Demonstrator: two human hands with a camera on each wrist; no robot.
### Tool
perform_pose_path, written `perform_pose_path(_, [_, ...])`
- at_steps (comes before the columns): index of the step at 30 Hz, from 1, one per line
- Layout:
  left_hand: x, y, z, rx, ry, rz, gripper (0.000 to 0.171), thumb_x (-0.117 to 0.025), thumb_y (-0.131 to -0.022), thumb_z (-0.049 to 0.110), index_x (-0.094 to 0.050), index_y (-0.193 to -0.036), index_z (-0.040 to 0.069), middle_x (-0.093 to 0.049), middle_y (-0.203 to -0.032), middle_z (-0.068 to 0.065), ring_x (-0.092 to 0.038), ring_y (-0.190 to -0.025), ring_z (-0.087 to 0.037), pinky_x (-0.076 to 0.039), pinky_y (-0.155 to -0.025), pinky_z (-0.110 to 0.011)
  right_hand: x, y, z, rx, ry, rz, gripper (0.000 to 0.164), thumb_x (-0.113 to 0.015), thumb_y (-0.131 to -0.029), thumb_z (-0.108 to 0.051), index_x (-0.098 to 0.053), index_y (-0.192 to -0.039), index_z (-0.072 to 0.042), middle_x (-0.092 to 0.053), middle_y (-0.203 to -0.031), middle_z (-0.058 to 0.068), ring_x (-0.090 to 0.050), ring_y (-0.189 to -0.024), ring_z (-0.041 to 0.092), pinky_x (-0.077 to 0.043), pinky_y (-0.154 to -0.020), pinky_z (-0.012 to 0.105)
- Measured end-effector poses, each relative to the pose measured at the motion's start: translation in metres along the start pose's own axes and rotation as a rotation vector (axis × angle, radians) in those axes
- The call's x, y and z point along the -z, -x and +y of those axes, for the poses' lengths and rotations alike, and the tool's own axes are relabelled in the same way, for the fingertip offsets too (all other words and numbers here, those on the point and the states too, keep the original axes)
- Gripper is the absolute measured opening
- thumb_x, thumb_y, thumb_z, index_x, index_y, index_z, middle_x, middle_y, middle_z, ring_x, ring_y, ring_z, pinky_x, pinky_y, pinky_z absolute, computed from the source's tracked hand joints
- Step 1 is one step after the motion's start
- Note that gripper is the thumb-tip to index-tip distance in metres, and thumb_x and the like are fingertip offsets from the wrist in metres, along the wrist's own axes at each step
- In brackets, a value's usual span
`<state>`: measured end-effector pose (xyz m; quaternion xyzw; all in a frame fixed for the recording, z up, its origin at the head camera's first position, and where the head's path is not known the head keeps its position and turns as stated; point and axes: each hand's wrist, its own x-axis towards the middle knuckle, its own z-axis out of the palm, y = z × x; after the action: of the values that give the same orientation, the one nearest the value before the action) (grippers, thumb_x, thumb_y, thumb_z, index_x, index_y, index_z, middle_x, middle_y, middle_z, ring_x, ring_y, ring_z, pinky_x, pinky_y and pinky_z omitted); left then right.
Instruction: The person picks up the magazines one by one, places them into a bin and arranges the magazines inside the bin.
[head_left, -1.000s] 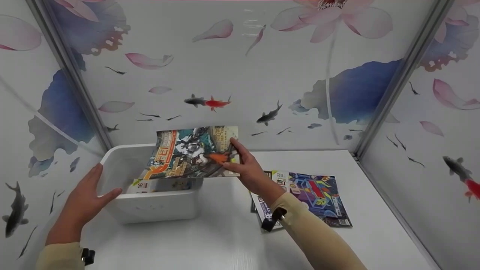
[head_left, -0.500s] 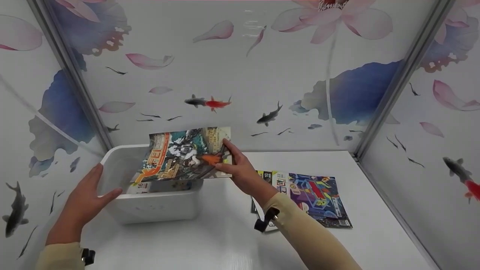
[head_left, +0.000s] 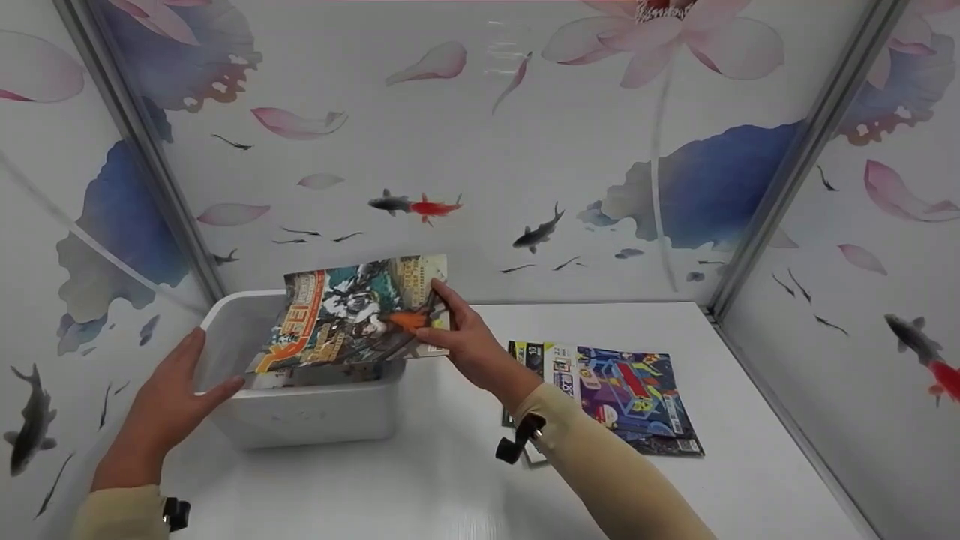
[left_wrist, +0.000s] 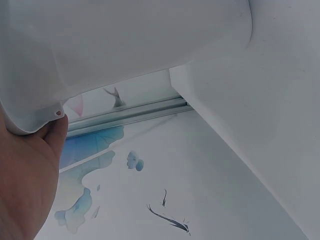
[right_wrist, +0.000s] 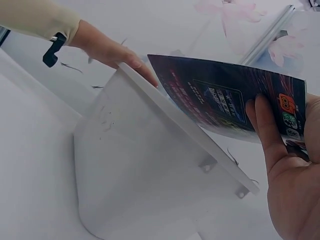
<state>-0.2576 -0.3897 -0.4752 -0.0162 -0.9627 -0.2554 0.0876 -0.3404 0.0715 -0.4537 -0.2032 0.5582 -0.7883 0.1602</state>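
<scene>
My right hand (head_left: 472, 345) pinches a magazine (head_left: 352, 307) with a colourful cover by its right edge, thumb on top. The magazine slants over the white plastic bin (head_left: 315, 416), its left end lower, near the front rim. Its dark underside shows in the right wrist view, with fingers of the right hand (right_wrist: 290, 190) flat against it. At the bin's left front corner, my left hand (head_left: 161, 397) holds the rim, thumb toward the front. The left wrist view has that hand at the bin's lip. Printed paper partly shows inside the bin beneath the magazine.
Several overlapping magazines (head_left: 630, 390) lie on the white table (head_left: 450, 480), right of the bin and partly behind my right forearm. White panels (head_left: 465, 150) printed with fish and petals enclose the back and both sides, joined by metal strips.
My right hand has moved left with the magazine, whose left end has dropped lower over the bin. More of the magazine stack shows. The left hand has stayed on the rim.
</scene>
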Motion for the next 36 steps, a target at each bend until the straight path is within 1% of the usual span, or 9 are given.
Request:
perform_pose_path(1, [0.000,0.000,0.000,-0.002,-0.002,0.001,0.118,-0.069,-0.102,0.067,-0.003,-0.177,0.005,-0.011,-0.179,-0.035,-0.023,-0.156,-0.068,-0.026,-0.111,-0.092,-0.001,-0.001,0.001,0.000,0.000,-0.003,0.097,-0.080,-0.101,-0.003,-0.026,-0.177,-0.028,-0.014,-0.184,0.002,-0.041,-0.159,0.025,-0.055,-0.114,0.039])
perform_pose_path(4, [-0.001,-0.001,-0.002,-0.004,-0.006,0.000,0.118,-0.069,-0.102,0.067,-0.002,-0.178,0.006,-0.011,-0.179,-0.034,-0.024,-0.155,-0.068,-0.027,-0.110,-0.092,-0.003,-0.003,0.003,0.009,0.018,-0.009,0.095,-0.080,-0.102,-0.003,-0.028,-0.177,-0.028,-0.012,-0.185,0.001,-0.035,-0.162,0.021,-0.055,-0.113,0.038])
perform_pose_path(8, [0.000,-0.002,-0.003,-0.015,-0.012,0.003,0.118,-0.070,-0.102,0.066,-0.002,-0.178,0.007,-0.013,-0.179,-0.034,-0.028,-0.153,-0.068,-0.028,-0.109,-0.092,-0.007,-0.005,0.004,0.014,0.023,-0.016,0.094,-0.079,-0.102,-0.003,-0.029,-0.177,-0.028,-0.014,-0.184,0.001,-0.034,-0.162,0.022,-0.055,-0.113,0.038])
perform_pose_path(18, [0.000,-0.001,-0.004,-0.041,-0.021,0.013,0.115,-0.071,-0.104,0.060,-0.003,-0.177,0.005,-0.013,-0.179,-0.035,-0.024,-0.155,-0.067,-0.027,-0.112,-0.092,-0.015,-0.010,0.007,0.008,-0.002,-0.029,0.095,-0.078,-0.102,0.000,-0.026,-0.178,-0.024,-0.023,-0.181,0.005,-0.052,-0.150,0.027,-0.057,-0.111,0.038])
perform_pose_path(21, [0.000,-0.001,-0.003,-0.037,-0.023,0.016,0.115,-0.072,-0.103,0.060,-0.003,-0.178,0.006,-0.015,-0.178,-0.035,-0.028,-0.153,-0.067,-0.028,-0.110,-0.092,-0.016,-0.011,0.008,0.008,-0.006,-0.031,0.094,-0.078,-0.102,0.000,-0.027,-0.177,-0.024,-0.022,-0.181,0.005,-0.047,-0.154,0.024,-0.057,-0.111,0.038])
perform_pose_path(23, [0.000,-0.001,-0.003,-0.036,-0.024,0.019,0.115,-0.073,-0.103,0.059,-0.004,-0.178,0.006,-0.016,-0.178,-0.036,-0.029,-0.152,-0.067,-0.029,-0.110,-0.092,-0.017,-0.011,0.008,0.006,-0.001,-0.030,0.093,-0.078,-0.102,-0.001,-0.028,-0.177,-0.026,-0.019,-0.182,0.003,-0.038,-0.160,0.022,-0.057,-0.111,0.038])
perform_pose_path(28, [0.000,-0.002,-0.003,-0.032,-0.022,0.017,0.116,-0.074,-0.102,0.060,-0.004,-0.178,0.007,-0.018,-0.178,-0.035,-0.031,-0.152,-0.067,-0.030,-0.109,-0.092,-0.021,-0.014,0.009,0.006,-0.006,-0.023,0.093,-0.078,-0.102,0.000,-0.028,-0.177,-0.025,-0.014,-0.184,0.002,-0.032,-0.163,0.021,-0.057,-0.109,0.037])
perform_pose_path(30, [0.001,-0.002,-0.003,-0.026,-0.021,0.009,0.117,-0.074,-0.101,0.060,-0.003,-0.178,0.008,-0.018,-0.178,-0.035,-0.031,-0.151,-0.067,-0.030,-0.109,-0.092,-0.023,-0.016,0.011,0.007,-0.023,-0.025,0.094,-0.078,-0.102,0.001,-0.027,-0.177,-0.024,-0.015,-0.183,0.004,-0.038,-0.159,0.023,-0.057,-0.109,0.036])
perform_pose_path(36, [0.001,-0.001,-0.001,-0.015,-0.015,-0.006,0.118,-0.074,-0.102,0.060,-0.001,-0.178,0.009,-0.016,-0.178,-0.035,-0.029,-0.152,-0.068,-0.029,-0.109,-0.092,-0.028,-0.018,0.013,0.006,-0.039,-0.033,0.095,-0.078,-0.102,0.000,-0.026,-0.177,-0.024,-0.016,-0.183,0.003,-0.046,-0.154,0.023,-0.056,-0.111,0.037])
